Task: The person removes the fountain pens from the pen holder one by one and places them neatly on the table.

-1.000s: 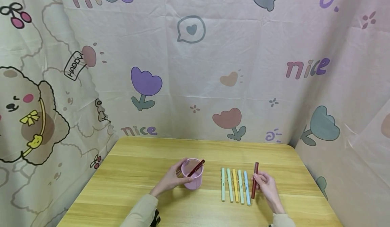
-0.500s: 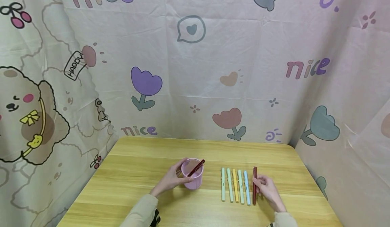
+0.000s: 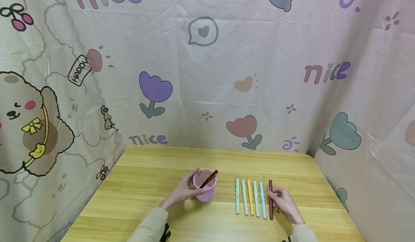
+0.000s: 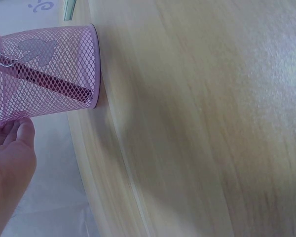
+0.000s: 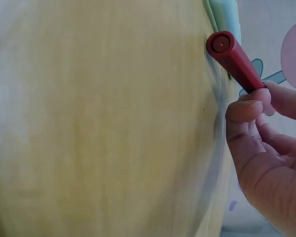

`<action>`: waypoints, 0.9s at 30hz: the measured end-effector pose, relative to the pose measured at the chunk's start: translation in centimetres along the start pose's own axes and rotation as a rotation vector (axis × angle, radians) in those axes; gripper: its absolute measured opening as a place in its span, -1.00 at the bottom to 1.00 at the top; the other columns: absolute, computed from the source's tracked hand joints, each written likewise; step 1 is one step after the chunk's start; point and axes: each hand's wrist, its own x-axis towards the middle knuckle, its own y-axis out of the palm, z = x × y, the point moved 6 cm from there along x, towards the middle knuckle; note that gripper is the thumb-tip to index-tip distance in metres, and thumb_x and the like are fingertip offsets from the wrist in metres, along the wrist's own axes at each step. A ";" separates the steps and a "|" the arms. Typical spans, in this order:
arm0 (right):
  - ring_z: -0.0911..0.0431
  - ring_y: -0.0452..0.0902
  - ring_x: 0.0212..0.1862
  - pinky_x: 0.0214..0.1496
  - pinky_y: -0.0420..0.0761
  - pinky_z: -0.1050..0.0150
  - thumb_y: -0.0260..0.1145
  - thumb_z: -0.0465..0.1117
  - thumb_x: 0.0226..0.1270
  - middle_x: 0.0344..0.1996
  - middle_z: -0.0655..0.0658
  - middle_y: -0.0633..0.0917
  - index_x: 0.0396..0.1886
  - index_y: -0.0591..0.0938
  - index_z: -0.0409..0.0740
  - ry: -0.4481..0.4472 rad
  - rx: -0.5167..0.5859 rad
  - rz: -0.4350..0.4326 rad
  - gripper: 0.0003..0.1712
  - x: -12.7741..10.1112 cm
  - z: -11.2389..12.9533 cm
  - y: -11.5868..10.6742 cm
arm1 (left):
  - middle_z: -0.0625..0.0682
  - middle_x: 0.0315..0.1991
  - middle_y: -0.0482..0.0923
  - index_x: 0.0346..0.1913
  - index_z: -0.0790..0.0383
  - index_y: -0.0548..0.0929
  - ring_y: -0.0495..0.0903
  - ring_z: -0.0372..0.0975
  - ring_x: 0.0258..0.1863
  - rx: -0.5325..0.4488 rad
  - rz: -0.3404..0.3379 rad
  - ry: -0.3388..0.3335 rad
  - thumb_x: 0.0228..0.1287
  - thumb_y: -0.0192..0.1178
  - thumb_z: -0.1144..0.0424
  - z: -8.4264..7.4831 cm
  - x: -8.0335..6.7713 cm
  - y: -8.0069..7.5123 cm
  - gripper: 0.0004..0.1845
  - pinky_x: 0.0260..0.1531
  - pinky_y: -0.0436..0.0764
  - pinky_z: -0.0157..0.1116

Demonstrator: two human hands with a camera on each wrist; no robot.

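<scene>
A pink mesh pen cup (image 3: 205, 194) stands upright on the table, and my left hand (image 3: 181, 193) holds it by the side with thumb and fingers around it. One dark red pen (image 3: 209, 179) leans inside the cup; its length shows through the mesh (image 4: 49, 84) in the left wrist view. Right of the row of pens, my right hand (image 3: 284, 202) pinches a second dark red pen (image 3: 270, 198) between thumb and fingers. That pen lies parallel to the row, beside a light blue pen (image 3: 263, 200). In the right wrist view, the red pen's round end (image 5: 221, 44) faces the camera.
Left of the blue pen lie several others side by side: pale green pens (image 3: 237, 197) and a yellow pen (image 3: 250, 198). The wooden table (image 3: 155, 162) ends at a printed cloth backdrop (image 3: 207, 72), which also hangs at both sides.
My right hand has moved the red pen slightly nearer to me, turning it from a slant to line up with the row. My left hand and the cup have stayed still.
</scene>
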 end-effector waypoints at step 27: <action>0.15 0.45 -0.60 -0.68 0.52 0.39 0.27 -0.38 0.36 -0.51 -0.13 0.56 -0.04 0.53 -0.53 -0.045 -0.228 -0.006 -0.71 0.5 0.6 0.3 | 0.47 0.49 0.18 0.53 0.51 0.08 0.28 0.27 0.47 -0.005 0.002 -0.002 0.14 0.49 0.22 0.1 0.0 0.0 0.03 0.49 0.29 0.13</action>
